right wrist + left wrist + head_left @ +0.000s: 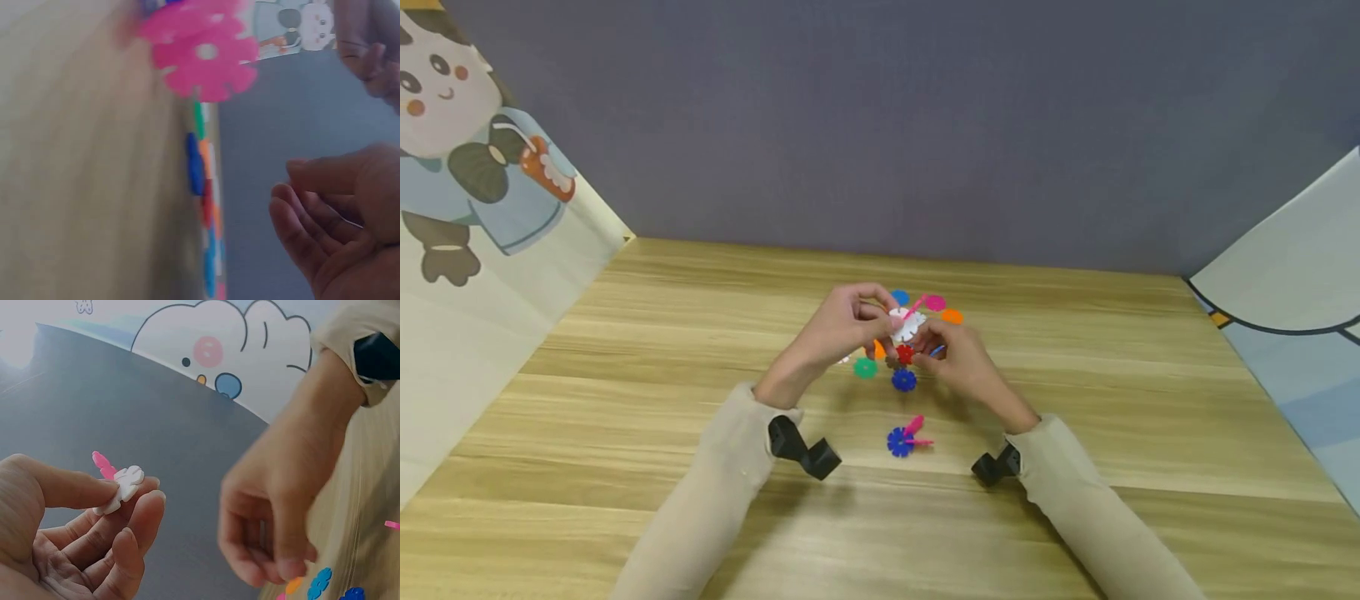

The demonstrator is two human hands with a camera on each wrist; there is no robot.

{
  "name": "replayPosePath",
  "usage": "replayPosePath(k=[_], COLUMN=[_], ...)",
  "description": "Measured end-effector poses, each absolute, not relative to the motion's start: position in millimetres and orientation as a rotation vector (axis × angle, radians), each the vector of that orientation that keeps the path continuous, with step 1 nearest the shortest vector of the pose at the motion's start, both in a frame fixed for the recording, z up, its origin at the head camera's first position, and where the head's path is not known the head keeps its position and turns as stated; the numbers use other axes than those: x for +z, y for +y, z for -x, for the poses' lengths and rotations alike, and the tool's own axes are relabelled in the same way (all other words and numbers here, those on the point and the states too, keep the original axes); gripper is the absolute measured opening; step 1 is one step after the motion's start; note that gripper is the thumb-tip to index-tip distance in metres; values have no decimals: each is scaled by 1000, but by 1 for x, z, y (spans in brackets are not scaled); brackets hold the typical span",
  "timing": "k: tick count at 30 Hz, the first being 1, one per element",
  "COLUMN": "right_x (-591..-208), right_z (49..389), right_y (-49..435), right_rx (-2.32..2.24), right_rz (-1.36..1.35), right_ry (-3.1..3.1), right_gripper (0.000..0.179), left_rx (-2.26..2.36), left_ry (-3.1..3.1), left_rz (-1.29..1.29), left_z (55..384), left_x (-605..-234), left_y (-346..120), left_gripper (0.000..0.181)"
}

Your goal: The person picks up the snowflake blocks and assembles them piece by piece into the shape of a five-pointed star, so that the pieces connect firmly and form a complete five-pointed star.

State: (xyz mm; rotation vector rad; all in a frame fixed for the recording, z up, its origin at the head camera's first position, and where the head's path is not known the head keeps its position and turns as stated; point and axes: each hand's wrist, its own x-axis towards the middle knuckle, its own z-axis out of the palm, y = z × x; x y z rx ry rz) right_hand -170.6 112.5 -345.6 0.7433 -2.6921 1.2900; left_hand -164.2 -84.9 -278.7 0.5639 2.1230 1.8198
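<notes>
Pinching the rim suits the likely light, stiff white disc (912,328); left hand (848,323) clamps it, right hand (964,357) curls loosely, seemingly empty.

Wooden tabletop (1150,400), dark grey wall (895,125), 2 cartoon side panels (512,308)

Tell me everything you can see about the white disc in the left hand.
The white disc is a thin, flower-like piece with notches around its rim, and looks like smooth plastic. A bright pink piece sticks out from it; how the two join is hidden. The left hand pinches it up off the table, tilted, showing its face to the head camera. The right hand is close by but apart from it.
</notes>
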Motion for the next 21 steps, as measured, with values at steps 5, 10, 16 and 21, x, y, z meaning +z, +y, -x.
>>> replayPosePath(k=[5,10,16,21], right_x=[-355,-361,-366,-368], right_z=[172,173,175,172], right_y=[110,108,104,101], right_rx=[1258,1248,1208,1155], right_rz=[-769,-779,-742,-696], right_ry=[-2790,-2845,-2934,-2988], right_gripper=[13,12,14,20], left_rx=[1820,1819,1807,1807], left_ry=[2130,2129,2130,2134], left_rz=[-577,-601,-604,-609], left_z=[164,164,165,166], left_x=[-279,-280,-282,-283], left_y=[-85,-86,-85,-85], left_gripper=[9,9,10,10])
